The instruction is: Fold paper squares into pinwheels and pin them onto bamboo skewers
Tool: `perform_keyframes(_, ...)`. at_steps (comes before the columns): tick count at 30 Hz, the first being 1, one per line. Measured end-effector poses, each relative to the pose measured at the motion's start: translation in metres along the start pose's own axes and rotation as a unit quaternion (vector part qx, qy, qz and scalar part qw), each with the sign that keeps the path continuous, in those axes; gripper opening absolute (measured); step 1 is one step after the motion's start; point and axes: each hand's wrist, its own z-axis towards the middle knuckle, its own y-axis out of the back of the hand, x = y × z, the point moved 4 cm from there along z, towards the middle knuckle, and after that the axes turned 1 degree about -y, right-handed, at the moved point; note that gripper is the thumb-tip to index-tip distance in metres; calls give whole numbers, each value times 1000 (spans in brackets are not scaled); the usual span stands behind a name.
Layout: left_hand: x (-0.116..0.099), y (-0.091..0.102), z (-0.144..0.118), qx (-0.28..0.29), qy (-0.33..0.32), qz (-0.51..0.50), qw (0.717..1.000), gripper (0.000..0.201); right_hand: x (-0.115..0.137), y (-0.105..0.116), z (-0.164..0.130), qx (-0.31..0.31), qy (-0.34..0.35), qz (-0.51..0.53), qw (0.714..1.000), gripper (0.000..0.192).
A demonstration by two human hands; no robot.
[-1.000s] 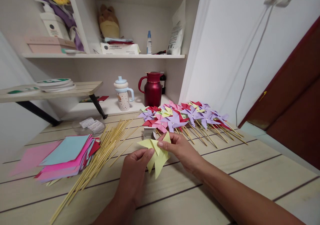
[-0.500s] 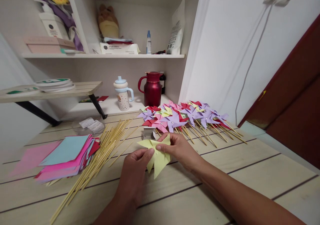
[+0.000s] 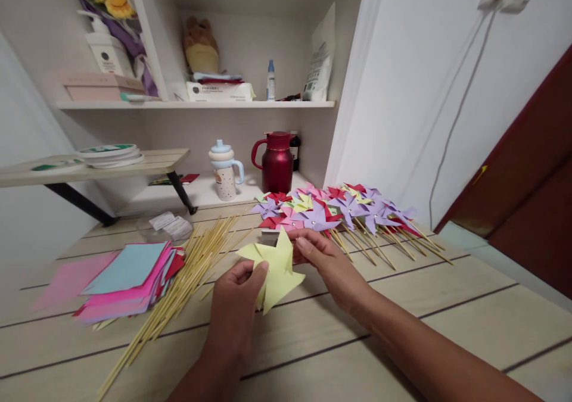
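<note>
My left hand (image 3: 235, 304) pinches the middle of a yellow paper pinwheel (image 3: 272, 269) with thumb and fingers, holding it just above the wooden table (image 3: 447, 307). My right hand (image 3: 328, 262) is behind the pinwheel's right side, fingers stretched toward a small box (image 3: 268, 236) partly hidden by the paper. Whether the right fingers touch the paper or the box, I cannot tell.
A heap of finished pinwheels on sticks (image 3: 339, 211) lies behind my hands. Loose bamboo sticks (image 3: 183, 277) and a stack of coloured paper squares (image 3: 129, 277) lie at the left. A red jug (image 3: 277, 162) and a lidded cup (image 3: 224, 170) stand on a low shelf.
My right hand has let go of the pinwheel's upper point and moved slightly back and right. My left hand now holds the pinwheel alone, raised a little.
</note>
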Motion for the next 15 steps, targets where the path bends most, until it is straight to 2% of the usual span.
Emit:
perform_keyframes(3,-5,2,2,-12,-4,-32,999,27,-6,1,2,6,-53,27,998,38)
perform_keyframes(5,-5,2,2,-6,-5,-34,999,26,-9,0,2,14,-70,38,997,36)
perform_keyframes(10,-2,-1,-1,13,-7,-6,1000,26,-10,-2,0,15,-68,16,997,26)
perform_keyframes(15,0,-3,-2,24,-15,2,1000,26,-11,-2,-1,5,-80,10,997,29)
